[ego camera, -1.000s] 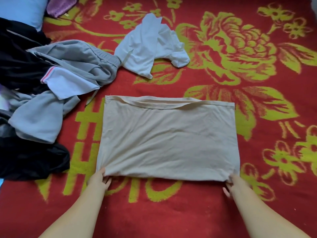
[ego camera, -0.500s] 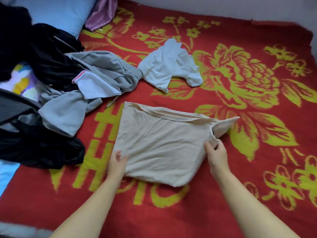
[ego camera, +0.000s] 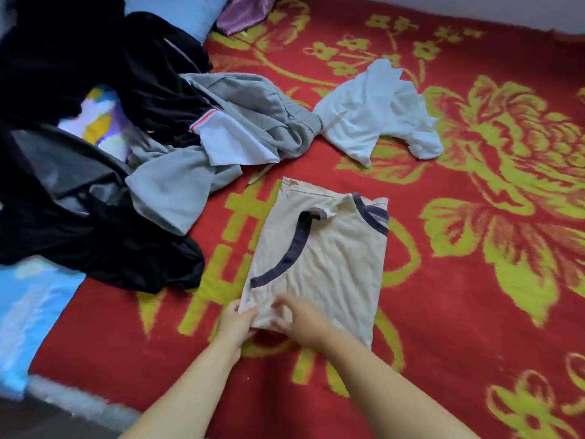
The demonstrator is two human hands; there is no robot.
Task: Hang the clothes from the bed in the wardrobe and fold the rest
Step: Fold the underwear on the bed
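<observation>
Looking down through the head camera, I see the folded beige cotton shirt with dark purple-grey trim (ego camera: 319, 258) lying flat on the red blanket with yellow-green flower pattern (ego camera: 459, 280), a little below the middle of the view. Its trimmed neckline sits at the shirt's twelve to one o'clock end, and a curved band of the same trim runs down toward its seven o'clock corner.

My left hand (ego camera: 235, 324) pinches the near corner of the shirt at its seven o'clock, thumb on top of the cloth and fingers curled under the edge. My right hand (ego camera: 304, 321) lies just beside it at the shirt's six o'clock edge; it is blurred, so I cannot tell whether it presses flat or grips the cloth.

At twelve o'clock from the shirt a crumpled white cotton garment (ego camera: 380, 115) lies apart from it. At ten o'clock a rumpled grey garment with a white panel and red stripe (ego camera: 234, 134) spreads out, touching the white one's near end. At nine o'clock a heap of black clothes (ego camera: 104, 236) partly overlaps it. A light blue pillow (ego camera: 177, 11) shows at eleven o'clock, top edge.
</observation>
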